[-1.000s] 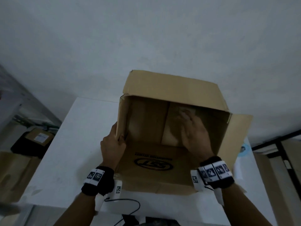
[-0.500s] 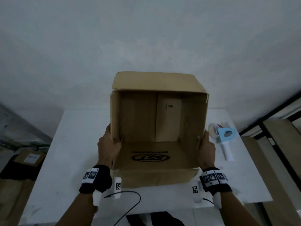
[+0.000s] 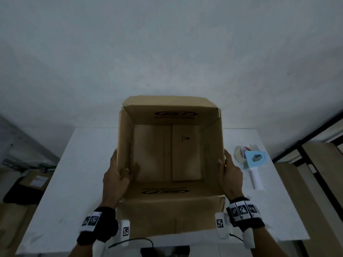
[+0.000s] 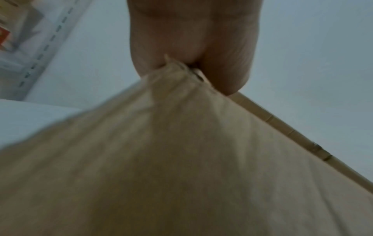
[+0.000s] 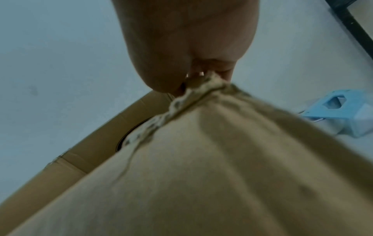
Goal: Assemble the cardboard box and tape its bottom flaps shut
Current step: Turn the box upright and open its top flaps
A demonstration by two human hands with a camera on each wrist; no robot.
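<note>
A brown cardboard box (image 3: 211, 145) stands on the white table (image 3: 83, 173) with its open side towards me; folded flaps form its far inner face. My left hand (image 3: 117, 173) grips the box's left wall, thumb inside and fingers outside. My right hand (image 3: 229, 173) grips the right wall the same way. In the left wrist view the left hand (image 4: 191, 47) pinches the cardboard edge (image 4: 181, 143). In the right wrist view the right hand (image 5: 187, 47) pinches the frayed edge of the box (image 5: 201, 175). A blue tape dispenser (image 3: 255, 160) with a white handle lies to the right of the box.
A black cable (image 3: 135, 242) runs along the table's near edge. Other cardboard boxes (image 3: 35, 180) sit on the floor at the left. A dark metal frame (image 3: 306, 145) with panels stands at the right. A plain wall rises behind the table.
My right hand left the box's inside and took hold of the right wall. The box has been tipped so its opening faces me more from above, and it sits squarer.
</note>
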